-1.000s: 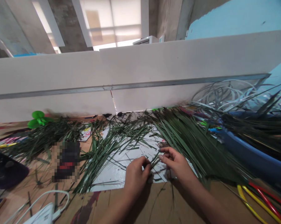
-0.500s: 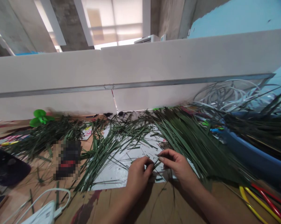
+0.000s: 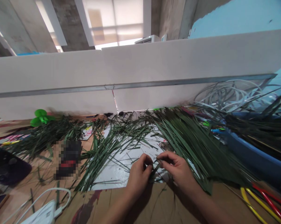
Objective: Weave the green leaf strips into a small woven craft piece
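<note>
Some green leaf [image 3: 155, 169], lower centre, sits pinched by left hand [image 3: 140, 173] and right hand [image 3: 175, 166], likely light, bendy, splittable, best gripped flat.

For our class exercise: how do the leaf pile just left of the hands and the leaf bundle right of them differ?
The left pile lies loose and crisscrossed; the right bundle is denser and roughly aligned. The right bundle looks larger than the left pile. Both are green.

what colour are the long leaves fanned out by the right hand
Dark green; the long leaves show best in the head view.
</note>
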A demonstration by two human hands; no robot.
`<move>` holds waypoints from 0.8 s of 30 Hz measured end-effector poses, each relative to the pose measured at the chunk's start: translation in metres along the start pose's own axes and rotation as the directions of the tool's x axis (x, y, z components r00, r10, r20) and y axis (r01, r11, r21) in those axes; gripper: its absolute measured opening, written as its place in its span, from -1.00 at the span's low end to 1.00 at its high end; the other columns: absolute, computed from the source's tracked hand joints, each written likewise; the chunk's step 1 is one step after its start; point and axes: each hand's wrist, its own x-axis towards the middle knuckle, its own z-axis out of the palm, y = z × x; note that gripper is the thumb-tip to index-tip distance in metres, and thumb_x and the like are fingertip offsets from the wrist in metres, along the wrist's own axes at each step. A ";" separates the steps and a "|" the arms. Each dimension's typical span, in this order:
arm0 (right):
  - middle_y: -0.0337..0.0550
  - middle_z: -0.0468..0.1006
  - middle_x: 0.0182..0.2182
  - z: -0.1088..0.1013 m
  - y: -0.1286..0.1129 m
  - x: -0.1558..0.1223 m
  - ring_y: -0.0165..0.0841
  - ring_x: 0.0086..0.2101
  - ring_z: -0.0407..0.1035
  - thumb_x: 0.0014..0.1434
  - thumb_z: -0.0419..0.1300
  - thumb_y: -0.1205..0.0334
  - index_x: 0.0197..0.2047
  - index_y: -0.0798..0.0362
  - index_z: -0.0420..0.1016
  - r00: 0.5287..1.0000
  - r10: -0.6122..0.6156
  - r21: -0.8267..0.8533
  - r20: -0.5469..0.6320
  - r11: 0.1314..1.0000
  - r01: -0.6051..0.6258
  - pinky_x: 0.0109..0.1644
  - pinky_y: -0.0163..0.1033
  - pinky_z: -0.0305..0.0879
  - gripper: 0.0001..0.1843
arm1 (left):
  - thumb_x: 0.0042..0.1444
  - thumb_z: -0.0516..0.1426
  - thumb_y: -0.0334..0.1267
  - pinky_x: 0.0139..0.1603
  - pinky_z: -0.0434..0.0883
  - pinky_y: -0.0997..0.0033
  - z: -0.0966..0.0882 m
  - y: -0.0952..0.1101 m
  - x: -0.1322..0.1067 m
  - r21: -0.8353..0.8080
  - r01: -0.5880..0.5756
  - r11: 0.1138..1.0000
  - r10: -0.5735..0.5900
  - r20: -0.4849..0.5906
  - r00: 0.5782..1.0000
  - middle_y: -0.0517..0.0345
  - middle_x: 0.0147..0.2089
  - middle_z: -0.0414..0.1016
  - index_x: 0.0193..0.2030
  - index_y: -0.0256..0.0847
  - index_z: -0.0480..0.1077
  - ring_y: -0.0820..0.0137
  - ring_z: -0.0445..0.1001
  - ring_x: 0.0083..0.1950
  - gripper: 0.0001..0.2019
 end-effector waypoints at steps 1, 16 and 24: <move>-0.19 0.59 -0.38 0.000 -0.001 -0.001 -0.24 -0.29 0.42 0.04 0.27 0.26 -0.34 -0.03 0.64 0.999 -0.036 -0.041 0.013 0.998 0.037 -0.14 -0.19 0.28 -0.89 | 0.06 0.06 -0.41 -0.24 0.26 0.45 0.000 -0.001 0.000 -0.015 0.005 1.000 -0.005 0.010 1.000 0.23 -0.35 0.44 -0.33 -0.13 0.33 0.37 0.39 -0.28 -0.90; -0.21 0.62 -0.34 0.000 -0.004 -0.005 -0.25 -0.27 0.48 0.17 0.16 0.34 -0.31 -0.08 0.63 0.969 -0.125 -0.267 0.215 0.946 0.182 -0.13 -0.21 0.31 -0.79 | -0.06 0.13 -0.38 -0.28 0.29 0.43 0.003 -0.004 0.004 -0.344 0.100 0.934 -0.087 0.053 0.995 0.20 -0.39 0.40 -0.36 -0.18 0.36 0.39 0.34 -0.32 -0.92; -0.14 0.68 -0.26 -0.001 -0.006 -0.004 -0.16 -0.19 0.52 0.15 0.18 0.25 -0.26 -0.05 0.68 0.982 -0.038 -0.240 0.187 0.967 0.084 -0.06 -0.15 0.34 -0.79 | -0.03 0.16 -0.37 -0.24 0.34 0.42 0.002 -0.003 0.004 -0.348 0.113 0.931 -0.103 0.046 0.994 0.10 -0.31 0.49 -0.29 -0.20 0.43 0.36 0.41 -0.28 -0.87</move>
